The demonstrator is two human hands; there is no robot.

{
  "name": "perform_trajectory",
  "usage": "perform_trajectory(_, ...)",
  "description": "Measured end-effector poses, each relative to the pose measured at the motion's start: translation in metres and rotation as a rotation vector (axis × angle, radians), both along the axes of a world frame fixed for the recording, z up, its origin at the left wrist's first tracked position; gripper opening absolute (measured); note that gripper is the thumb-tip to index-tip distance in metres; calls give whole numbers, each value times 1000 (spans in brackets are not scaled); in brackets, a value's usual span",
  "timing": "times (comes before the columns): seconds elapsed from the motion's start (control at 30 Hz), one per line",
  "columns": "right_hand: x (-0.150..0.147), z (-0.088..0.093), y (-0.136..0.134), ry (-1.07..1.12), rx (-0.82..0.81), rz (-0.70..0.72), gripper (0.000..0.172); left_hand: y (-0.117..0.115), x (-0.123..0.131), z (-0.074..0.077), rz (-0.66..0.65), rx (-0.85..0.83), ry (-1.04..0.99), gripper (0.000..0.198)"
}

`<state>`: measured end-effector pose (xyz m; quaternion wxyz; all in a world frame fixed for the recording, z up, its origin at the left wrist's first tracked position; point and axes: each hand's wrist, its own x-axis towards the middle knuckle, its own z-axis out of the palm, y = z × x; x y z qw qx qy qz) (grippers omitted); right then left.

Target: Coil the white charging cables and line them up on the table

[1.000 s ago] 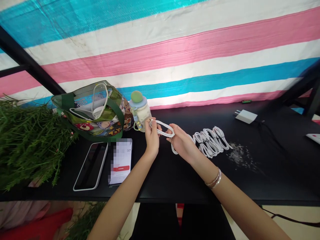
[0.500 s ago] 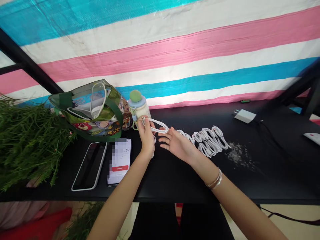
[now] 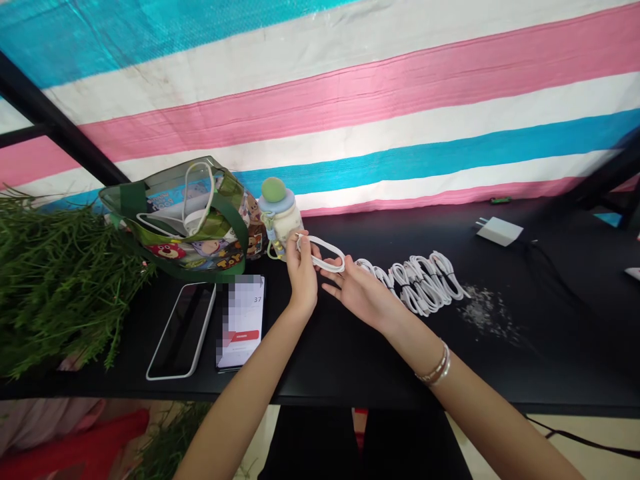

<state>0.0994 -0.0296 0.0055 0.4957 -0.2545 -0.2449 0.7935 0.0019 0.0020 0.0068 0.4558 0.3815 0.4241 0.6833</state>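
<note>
My left hand pinches one end of a white charging cable, wound into a long loop. My right hand is at the loop's other end, its thumb and fingers closing on the cable while the lower fingers stay extended. Just right of this hand, several coiled white cables lie in a row on the black table, bound with dark ties. Part of that row is hidden behind my right hand.
Behind my left hand stands a bottle with a green knob. Further left are a green see-through bag, two phones and leafy greenery. A white charger plug, a dark cord and pale crumbs lie right.
My right hand's fingers have come in from beside the loop and closed on its right end. My left hand keeps its pinch. The view has shifted slightly.
</note>
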Motion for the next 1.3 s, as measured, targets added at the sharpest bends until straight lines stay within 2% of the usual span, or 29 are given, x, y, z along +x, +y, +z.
perform_trajectory(0.3, 2, -1, 1, 2, 11, -22, 31, -1, 0, 3, -22, -1, -4, 28)
perform_trajectory(0.53, 4, 4, 2, 0, -36, 71, 32, -1, -1, 0, -4, -31, 4, 31)
perform_trajectory(0.73, 6, 12, -1, -65, -78, 118, 46, -2, -2, -1, 13, 18, 71, 27)
perform_trajectory(0.87, 8, 10, 0, -142, -42, 20, 47, -4, 1, -2, 8, 68, 121, 19)
perform_trajectory(1.07, 10, 4, 6, -148, -76, -42, 48, -7, 4, -5, -101, 62, 151, 14)
perform_trajectory(1.2, 8, 3, 6, -217, -62, -179, 58, -9, 5, -7, -124, 81, 265, 16)
perform_trajectory(1.3, 10, 4, 6, -302, 17, -285, 63, -12, 6, -8, -140, 159, 372, 22)
